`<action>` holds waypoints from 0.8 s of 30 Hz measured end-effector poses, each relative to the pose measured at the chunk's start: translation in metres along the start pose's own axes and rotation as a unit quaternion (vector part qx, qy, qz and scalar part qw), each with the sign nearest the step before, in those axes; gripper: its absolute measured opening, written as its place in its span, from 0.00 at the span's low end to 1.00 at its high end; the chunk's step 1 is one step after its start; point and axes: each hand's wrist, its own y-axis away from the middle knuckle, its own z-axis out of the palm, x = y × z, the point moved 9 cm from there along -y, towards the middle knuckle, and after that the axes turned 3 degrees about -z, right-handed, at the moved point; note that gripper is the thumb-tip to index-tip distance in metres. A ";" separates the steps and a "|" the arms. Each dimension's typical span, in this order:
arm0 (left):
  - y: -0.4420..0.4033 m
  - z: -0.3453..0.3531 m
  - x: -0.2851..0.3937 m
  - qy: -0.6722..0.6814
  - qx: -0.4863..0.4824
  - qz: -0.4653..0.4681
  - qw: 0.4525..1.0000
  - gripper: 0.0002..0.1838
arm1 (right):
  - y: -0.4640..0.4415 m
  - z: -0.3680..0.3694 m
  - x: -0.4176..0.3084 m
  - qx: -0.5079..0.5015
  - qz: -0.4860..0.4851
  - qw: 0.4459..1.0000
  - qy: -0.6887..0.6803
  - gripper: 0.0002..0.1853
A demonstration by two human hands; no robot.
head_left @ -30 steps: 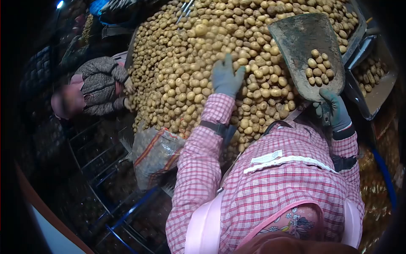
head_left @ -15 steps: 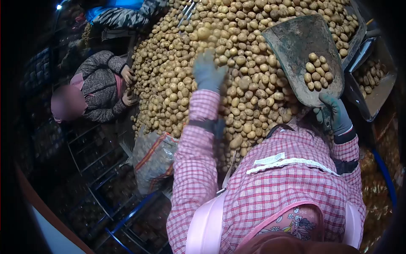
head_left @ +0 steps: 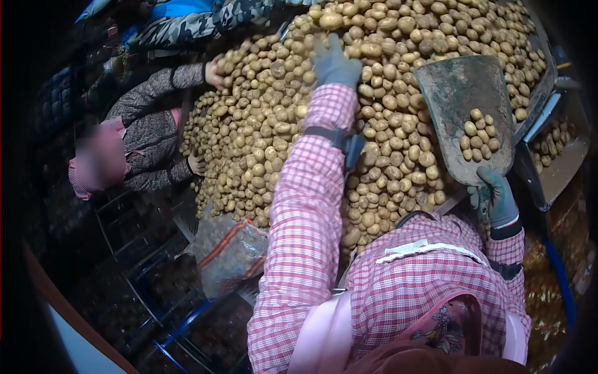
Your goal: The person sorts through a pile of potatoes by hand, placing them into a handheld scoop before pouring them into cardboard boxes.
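A broad heap of potatoes (head_left: 268, 118) spreads out in front of me. My left hand (head_left: 336, 65), in a grey-green glove, reaches over its far part with fingers apart, resting on or just over the potatoes; nothing shows in its grasp. A large potato (head_left: 331, 21) lies just beyond the fingertips. My right hand (head_left: 498, 198), gloved as well, is wrapped round the handle of a worn, dirty scoop (head_left: 458, 87). Several small potatoes (head_left: 478, 136) sit in a cluster near the handle end of the scoop, whose wide mouth faces the heap.
Across the heap's left edge, a co-worker's hands (head_left: 216, 72) touch potatoes. Another person's camouflage sleeve (head_left: 233, 15) is at the top. A clear plastic sack (head_left: 227, 255) with an orange stripe stands at lower left. On the right, a container (head_left: 564, 153) holds more potatoes.
My left hand has reached farther forward and slightly right across the heap. The scoop and right hand sit a little lower and right in view. The co-worker's one hand has moved farther up.
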 end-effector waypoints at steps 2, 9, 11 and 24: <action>-0.007 0.002 0.021 0.001 0.046 -0.007 0.999 0.48 | -0.003 0.000 0.001 0.017 0.004 1.000 0.012 0.12; 0.024 -0.004 0.093 0.185 0.056 0.259 0.946 0.52 | 0.003 0.008 -0.008 0.002 -0.020 0.998 0.051 0.13; 0.027 -0.007 0.065 0.103 0.110 0.318 0.936 0.45 | 0.003 0.008 -0.005 -0.020 -0.016 0.999 0.043 0.12; 0.144 0.033 -0.057 -0.147 0.035 0.082 0.985 0.40 | 0.016 0.019 -0.005 -0.038 -0.009 0.998 0.043 0.13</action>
